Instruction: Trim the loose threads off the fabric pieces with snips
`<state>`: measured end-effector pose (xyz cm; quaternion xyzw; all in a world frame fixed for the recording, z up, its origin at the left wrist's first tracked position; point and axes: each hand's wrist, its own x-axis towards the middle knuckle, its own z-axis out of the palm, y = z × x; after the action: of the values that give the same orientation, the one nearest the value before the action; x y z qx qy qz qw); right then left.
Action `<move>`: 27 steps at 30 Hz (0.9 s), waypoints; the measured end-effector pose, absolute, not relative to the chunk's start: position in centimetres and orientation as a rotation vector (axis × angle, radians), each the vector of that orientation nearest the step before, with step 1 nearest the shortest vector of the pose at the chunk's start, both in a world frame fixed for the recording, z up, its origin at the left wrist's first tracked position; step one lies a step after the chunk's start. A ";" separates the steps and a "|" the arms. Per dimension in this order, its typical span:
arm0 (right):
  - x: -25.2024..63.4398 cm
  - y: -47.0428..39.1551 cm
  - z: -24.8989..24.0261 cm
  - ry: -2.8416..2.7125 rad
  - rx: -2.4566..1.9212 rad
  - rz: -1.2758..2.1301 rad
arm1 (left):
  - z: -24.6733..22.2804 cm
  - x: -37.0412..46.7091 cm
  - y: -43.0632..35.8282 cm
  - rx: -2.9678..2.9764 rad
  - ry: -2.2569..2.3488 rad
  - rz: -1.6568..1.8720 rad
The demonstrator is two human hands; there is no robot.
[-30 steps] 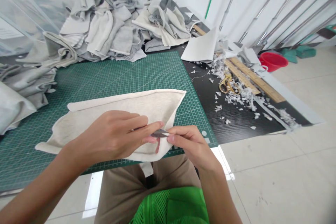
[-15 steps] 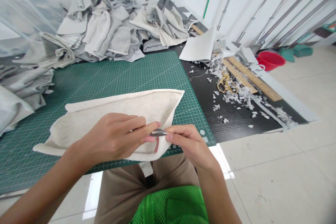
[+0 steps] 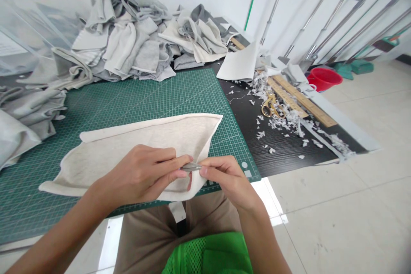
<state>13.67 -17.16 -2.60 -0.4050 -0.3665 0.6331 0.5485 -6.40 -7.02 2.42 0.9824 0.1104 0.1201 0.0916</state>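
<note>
A cream knit fabric piece (image 3: 109, 157) lies across the front of the green cutting mat (image 3: 135, 98), its long edges curled. My left hand (image 3: 144, 173) is closed around small thread snips (image 3: 191, 166), whose pointed metal blades reach right. The handles are hidden in my fingers. With thumb and forefinger, my right hand (image 3: 226, 173) pinches the fabric's right-hand edge, right at the blade tips. Whether the blades have fabric between them I cannot tell.
Grey and cream fabric pieces (image 3: 128, 43) are heaped at the back, with more at the left. On the black tabletop (image 3: 276, 160) at right lie gold-handled scissors (image 3: 269, 106), wooden rulers (image 3: 302, 100) and scattered scraps. A red bucket (image 3: 324, 79) stands on the floor beyond.
The whole view has shifted slightly, so things sit a little lower. The snips have turned slightly between my hands; both hands keep about the same places on the fabric.
</note>
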 end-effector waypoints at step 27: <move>13.6 -16.2 -2.0 -1.085 -1.011 1.283 | 0.8 -6.9 -9.8 2.448 0.759 0.720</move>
<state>13.59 -16.24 -1.97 -0.4285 -0.4596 0.5434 0.5566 -6.87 -9.77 0.75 0.8932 0.2768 0.2627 0.2377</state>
